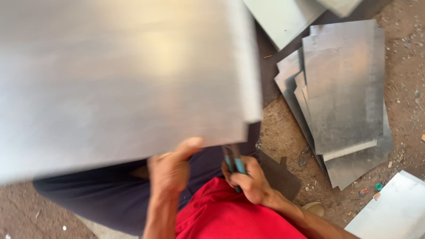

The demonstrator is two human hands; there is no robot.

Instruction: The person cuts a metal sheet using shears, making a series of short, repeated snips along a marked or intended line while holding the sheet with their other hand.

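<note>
- Nearest the camera, a large grey metal sheet (119, 75) filled the view from nine o'clock to twelve o'clock, blurred and tilted above the person's lap.
- At six o'clock the left hand (170, 170) gripped the sheet's lower edge, thumb pressed on top and the other fingers hidden beneath it.
- Just to its right, at about five o'clock, the right hand (250, 179) had its fingers curled tight around the teal handles of a cutting tool (234, 163), whose upper part ran under the sheet's edge, out of sight.
- Below both hands lay a red garment (221, 212) and dark trousers (102, 194).
- At two to three o'clock a stack of flat metal sheets (343, 93) lay fanned on the dirt floor (405, 66), well apart from the hands.
- At four o'clock a pale panel (394, 210) lay on the floor.
- At one o'clock another light panel (283, 17) lay near the stack.
</note>
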